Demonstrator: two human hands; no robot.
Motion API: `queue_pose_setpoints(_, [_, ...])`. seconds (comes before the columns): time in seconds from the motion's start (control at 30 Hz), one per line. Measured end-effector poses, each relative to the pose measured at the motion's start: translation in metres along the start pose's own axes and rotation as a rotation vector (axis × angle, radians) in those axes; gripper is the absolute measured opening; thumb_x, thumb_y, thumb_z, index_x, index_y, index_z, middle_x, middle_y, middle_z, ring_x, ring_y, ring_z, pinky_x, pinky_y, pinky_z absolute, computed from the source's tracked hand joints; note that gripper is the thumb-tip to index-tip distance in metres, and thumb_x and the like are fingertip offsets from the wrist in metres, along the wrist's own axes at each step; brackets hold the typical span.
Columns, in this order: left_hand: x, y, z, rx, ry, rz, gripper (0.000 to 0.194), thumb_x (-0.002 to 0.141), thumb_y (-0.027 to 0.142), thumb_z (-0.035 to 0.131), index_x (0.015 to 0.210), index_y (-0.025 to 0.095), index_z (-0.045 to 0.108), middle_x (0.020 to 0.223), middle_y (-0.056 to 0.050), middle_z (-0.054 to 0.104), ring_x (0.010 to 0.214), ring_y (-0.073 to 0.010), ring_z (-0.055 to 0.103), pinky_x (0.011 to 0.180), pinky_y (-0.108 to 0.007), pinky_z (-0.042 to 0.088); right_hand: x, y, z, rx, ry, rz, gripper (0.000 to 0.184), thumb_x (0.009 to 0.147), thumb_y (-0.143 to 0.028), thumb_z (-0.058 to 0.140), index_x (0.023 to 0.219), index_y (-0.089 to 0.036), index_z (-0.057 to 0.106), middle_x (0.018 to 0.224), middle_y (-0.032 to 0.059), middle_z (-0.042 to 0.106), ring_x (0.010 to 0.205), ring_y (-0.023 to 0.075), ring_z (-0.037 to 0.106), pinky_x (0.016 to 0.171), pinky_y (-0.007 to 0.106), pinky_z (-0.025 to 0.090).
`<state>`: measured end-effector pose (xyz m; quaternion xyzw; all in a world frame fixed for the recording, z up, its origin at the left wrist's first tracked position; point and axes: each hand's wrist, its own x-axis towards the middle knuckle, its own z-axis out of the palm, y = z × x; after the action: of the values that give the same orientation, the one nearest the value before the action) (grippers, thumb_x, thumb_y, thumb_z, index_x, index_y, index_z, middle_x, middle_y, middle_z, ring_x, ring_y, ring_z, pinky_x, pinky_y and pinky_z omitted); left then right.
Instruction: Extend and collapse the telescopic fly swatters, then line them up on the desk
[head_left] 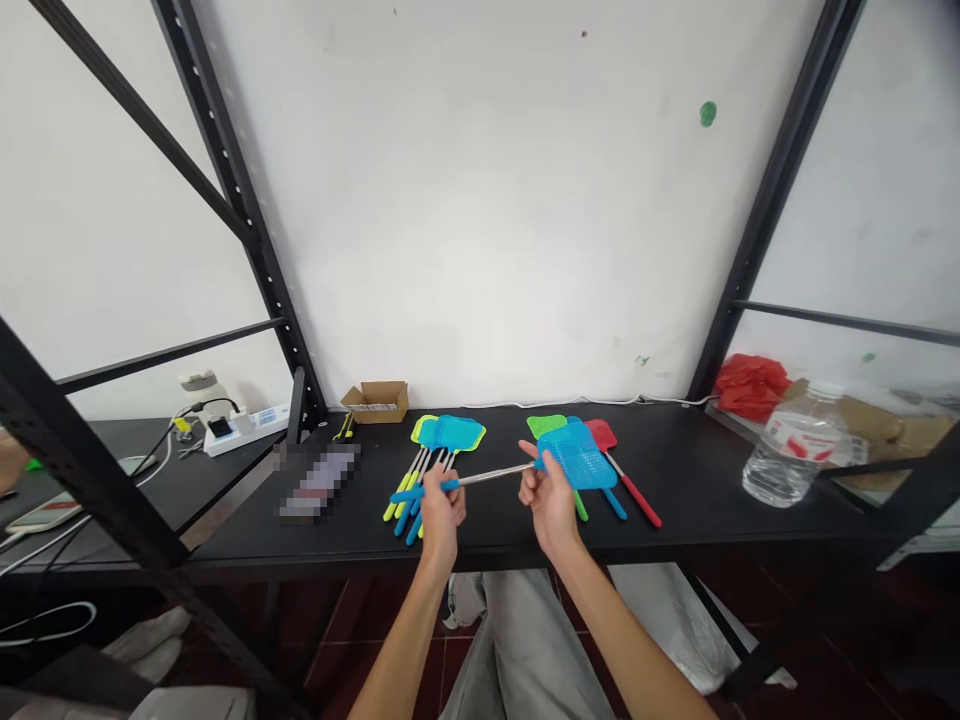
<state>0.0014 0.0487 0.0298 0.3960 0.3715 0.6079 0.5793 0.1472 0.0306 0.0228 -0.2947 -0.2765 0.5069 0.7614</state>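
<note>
A blue fly swatter (576, 456) with a metal shaft is held level above the front of the black table. Around its blue handle, my left hand (442, 508) is closed. My right hand (551, 498) grips the neck below the mesh head, thumb on top and index finger stretched out. Behind my left hand lies a pile of yellow and blue fly swatters (459, 433), heads toward the wall. Beyond my right hand are a green swatter (547, 425), a red swatter (634, 488) and another blue one, partly covered by the held head.
A small cardboard box (379, 402) and a blurred-out flat object (321, 485) sit on the table (247, 525) at left. A power strip (244, 430) lies further left. On the right stand a large plastic bottle (795, 450) and a red bag (750, 385). Black metal posts (262, 250) flank the table.
</note>
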Motion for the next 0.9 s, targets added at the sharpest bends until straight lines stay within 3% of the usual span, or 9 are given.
queue_pose_setpoints(0.1, [-0.003, 0.007, -0.006, -0.103, 0.067, 0.107, 0.042, 0.084, 0.044, 0.045, 0.051, 0.023, 0.03, 0.039, 0.008, 0.021, 0.033, -0.0066, 0.018, 0.035, -0.021, 0.018, 0.003, -0.013, -0.001, -0.039, 0.054, -0.07, 0.048, 0.085, -0.059, 0.053, 0.095, -0.016, 0.071, 0.055, -0.0045, 0.039, 0.047, 0.0103, 0.033, 0.046, 0.026, 0.027])
queue_pose_setpoints(0.2, [-0.009, 0.004, 0.003, -0.138, 0.084, 0.138, 0.038, 0.083, 0.036, 0.043, 0.052, 0.024, 0.027, 0.04, 0.008, 0.021, 0.034, -0.007, 0.019, 0.035, -0.021, 0.018, -0.001, -0.012, 0.004, -0.065, 0.059, -0.132, 0.048, 0.087, -0.06, 0.052, 0.092, -0.016, 0.07, 0.052, -0.005, 0.039, 0.045, 0.0097, 0.033, 0.046, 0.026, 0.028])
queue_pose_setpoints(0.4, [-0.014, -0.009, 0.015, -0.147, 0.005, 0.118, 0.039, 0.085, 0.037, 0.04, 0.052, 0.024, 0.025, 0.041, 0.007, 0.022, 0.035, -0.0068, 0.019, 0.037, -0.021, 0.017, -0.01, -0.005, 0.009, -0.049, -0.027, -0.117, 0.047, 0.089, -0.062, 0.05, 0.089, -0.017, 0.066, 0.049, -0.0058, 0.039, 0.043, 0.0093, 0.035, 0.044, 0.024, 0.029])
queue_pose_setpoints(0.53, [-0.017, -0.016, 0.02, -0.089, -0.106, 0.011, 0.044, 0.088, 0.047, 0.04, 0.052, 0.023, 0.03, 0.041, 0.007, 0.023, 0.036, -0.0065, 0.018, 0.037, -0.021, 0.015, -0.014, -0.007, 0.007, -0.074, -0.08, -0.093, 0.043, 0.085, -0.061, 0.058, 0.094, -0.019, 0.064, 0.069, 0.0, 0.057, 0.053, 0.0116, 0.05, 0.044, 0.023, 0.036])
queue_pose_setpoints(0.67, [-0.02, -0.023, 0.021, 0.114, -0.105, 0.014, 0.046, 0.085, 0.06, 0.048, 0.063, 0.02, 0.043, 0.051, 0.006, 0.036, 0.04, -0.0071, 0.029, 0.038, -0.02, 0.019, -0.012, -0.004, -0.001, -0.23, -0.25, -0.009, 0.039, 0.077, -0.053, 0.071, 0.095, -0.02, 0.062, 0.092, 0.0067, 0.066, 0.073, 0.0188, 0.063, 0.05, 0.025, 0.046])
queue_pose_setpoints(0.77, [-0.017, -0.017, 0.0, 0.327, -0.019, 0.165, 0.041, 0.083, 0.058, 0.056, 0.069, 0.02, 0.048, 0.058, 0.006, 0.042, 0.045, -0.0084, 0.036, 0.044, -0.021, 0.026, 0.011, -0.01, -0.021, -0.397, -0.122, -0.046, 0.042, 0.076, -0.059, 0.069, 0.089, -0.02, 0.061, 0.08, 0.0056, 0.065, 0.065, 0.0189, 0.061, 0.048, 0.026, 0.046])
queue_pose_setpoints(0.83, [-0.015, -0.009, -0.022, 0.607, 0.084, 0.302, 0.032, 0.08, 0.051, 0.063, 0.074, 0.021, 0.054, 0.064, 0.004, 0.048, 0.053, -0.0114, 0.045, 0.051, -0.022, 0.031, 0.035, -0.019, -0.038, -0.684, -0.024, -0.099, 0.04, 0.079, -0.059, 0.064, 0.079, -0.02, 0.06, 0.065, 0.0025, 0.06, 0.056, 0.0178, 0.057, 0.049, 0.027, 0.043])
queue_pose_setpoints(0.9, [-0.012, -0.002, -0.043, 0.996, 0.158, 0.392, 0.022, 0.078, 0.044, 0.067, 0.081, 0.023, 0.059, 0.074, 0.0, 0.057, 0.067, -0.0167, 0.054, 0.059, -0.024, 0.034, 0.057, -0.028, -0.05, -1.132, -0.015, -0.125, 0.036, 0.084, -0.052, 0.061, 0.067, -0.02, 0.057, 0.059, 0.0027, 0.056, 0.057, 0.0197, 0.058, 0.053, 0.029, 0.042])
